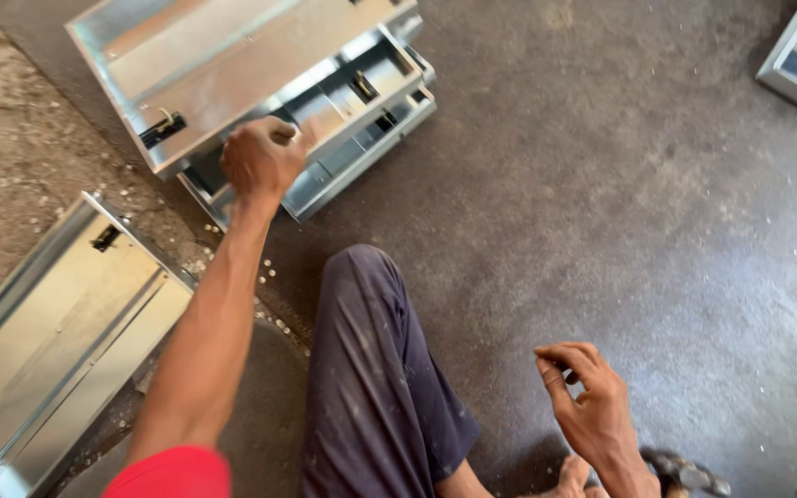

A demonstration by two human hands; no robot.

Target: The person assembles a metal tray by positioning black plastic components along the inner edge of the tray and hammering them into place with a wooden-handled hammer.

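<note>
Left hand [262, 157]: I see it stretched forward, its grip curled tight on the edge of the stacked metal panels [260, 65].
Right hand [588, 397]: low by my foot, fingers pinched narrow; I cannot tell whether they hold anything.
Panels: on the concrete floor [601, 184], ahead of my knee.
Second panel [57, 332]: at left, apart.

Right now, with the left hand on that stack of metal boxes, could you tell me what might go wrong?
1. The left hand grips the edge of the stacked galvanized boxes; thin sheet-metal edges could cut the fingers.
2. The stack sits unevenly, so pulling may make the upper box slide.
3. Small metal scraps lie on the floor beside the bent knee and could prick skin.
</note>
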